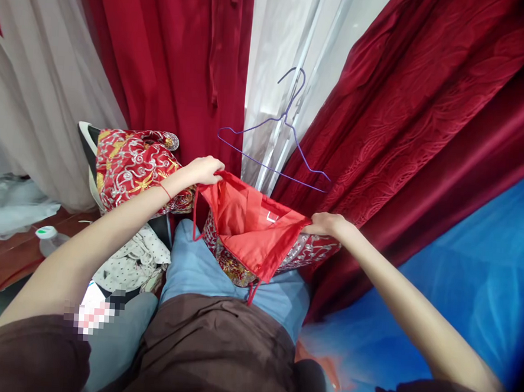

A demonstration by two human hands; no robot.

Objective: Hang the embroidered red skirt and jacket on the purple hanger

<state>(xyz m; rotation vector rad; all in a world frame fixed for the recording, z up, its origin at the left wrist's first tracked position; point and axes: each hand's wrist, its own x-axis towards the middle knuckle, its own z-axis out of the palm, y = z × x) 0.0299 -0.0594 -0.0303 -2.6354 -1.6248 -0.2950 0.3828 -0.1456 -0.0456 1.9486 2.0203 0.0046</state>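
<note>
Lined garment (pixel 243 218): we record bright red inside, silver and gold ornament outside.
Embroidered garment (pixel 133 167): we find silver scrolls and gold motifs on red.
Hanger (pixel 285 116): purple.
Right curtain (pixel 380 150): deep red (we note a tone-on-tone leafy pattern).
Crumpled cloth (pixel 129 262): off-white, dark-dotted.
Trousers (pixel 199 278): light blue.

Brightness peaked on the white backdrop (pixel 270 54) behind the purple hanger (pixel 285 116); right of the hanger, blue fabric (pixel 479 280) looked softly blurred and black vignetting darkened the edge.
</note>
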